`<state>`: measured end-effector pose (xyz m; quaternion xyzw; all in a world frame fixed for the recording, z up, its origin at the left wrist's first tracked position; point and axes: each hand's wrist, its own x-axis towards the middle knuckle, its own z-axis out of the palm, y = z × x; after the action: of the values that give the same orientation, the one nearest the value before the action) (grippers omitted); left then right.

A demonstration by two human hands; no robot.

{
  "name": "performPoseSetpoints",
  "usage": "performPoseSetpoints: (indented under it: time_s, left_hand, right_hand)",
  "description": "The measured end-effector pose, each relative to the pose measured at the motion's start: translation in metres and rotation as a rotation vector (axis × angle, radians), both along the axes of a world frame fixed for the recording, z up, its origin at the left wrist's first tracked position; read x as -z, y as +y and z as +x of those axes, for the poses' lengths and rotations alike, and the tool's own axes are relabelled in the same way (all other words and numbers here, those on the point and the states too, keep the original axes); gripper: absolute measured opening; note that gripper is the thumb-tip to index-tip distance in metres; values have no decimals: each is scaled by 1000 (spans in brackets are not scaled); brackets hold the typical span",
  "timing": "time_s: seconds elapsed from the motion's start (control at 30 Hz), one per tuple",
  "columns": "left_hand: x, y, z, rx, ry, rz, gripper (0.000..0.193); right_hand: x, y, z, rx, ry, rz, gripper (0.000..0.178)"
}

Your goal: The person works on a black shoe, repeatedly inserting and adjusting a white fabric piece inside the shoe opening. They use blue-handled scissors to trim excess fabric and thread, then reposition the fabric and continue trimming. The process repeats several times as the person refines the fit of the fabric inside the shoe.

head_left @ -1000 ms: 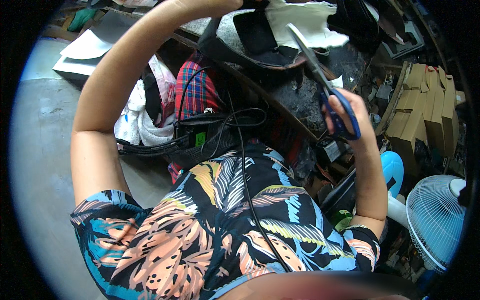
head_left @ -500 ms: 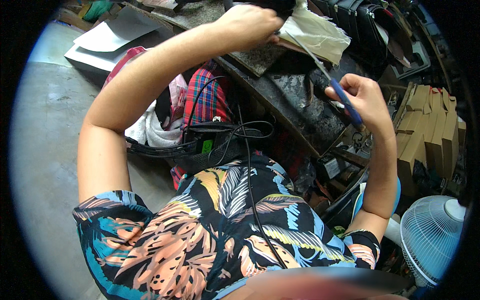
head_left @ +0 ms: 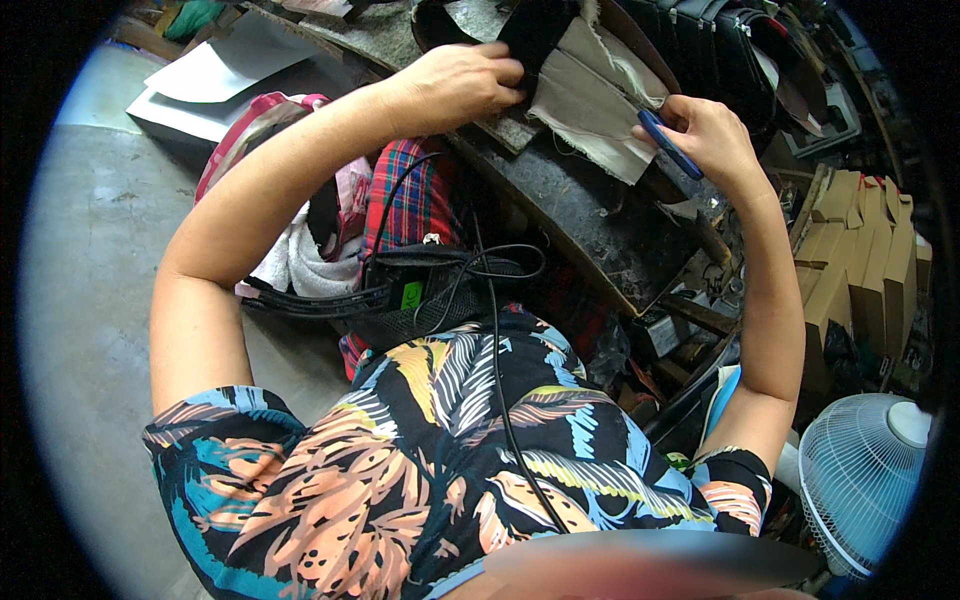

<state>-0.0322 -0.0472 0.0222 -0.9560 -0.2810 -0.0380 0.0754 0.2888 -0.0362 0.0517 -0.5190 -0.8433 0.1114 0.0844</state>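
Note:
My right hand (head_left: 708, 140) is closed round the blue handle (head_left: 670, 145) of a slim hand tool, beside the right edge of a frayed beige cloth (head_left: 590, 95). The tool's blade does not show at this moment. At the cloth's left, my left hand (head_left: 465, 85) has its fingers bent and pressed together against a black piece of soft material (head_left: 535, 40). The fingertips are slightly blurred, and whatever they grip is hidden. Cloth and black piece lie together at the far side of a dark, worn workbench (head_left: 570, 200).
Black bags or cases (head_left: 710, 50) stand at the back right. Flat brown cartons (head_left: 855, 260) are stacked at the right, with a fan (head_left: 865, 480) below them. White sheets (head_left: 220, 75) lie far left. A cable (head_left: 497, 350) runs down my front.
My left hand has moved left and slightly down. My right hand has risen toward the cloth, and the tool's long grey blade no longer shows. More cloth and black material is visible.

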Motion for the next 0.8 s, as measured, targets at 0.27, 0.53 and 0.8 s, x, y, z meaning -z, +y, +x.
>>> performPoseSetpoints:
  time_s: [0.27,0.53,0.8]
  left_hand:
    - [3,44,0,-320,-334,-320,46]
    - [16,83,11,-230,-255,-435,78]
    - [7,94,12,-249,-197,-639,77]
  right_hand:
    - [-8,-7,-2,-127,-98,188,44]
    - [-12,-25,-10,-164,-289,418,36]
    - [-10,-27,-16,-167,-308,447,34]
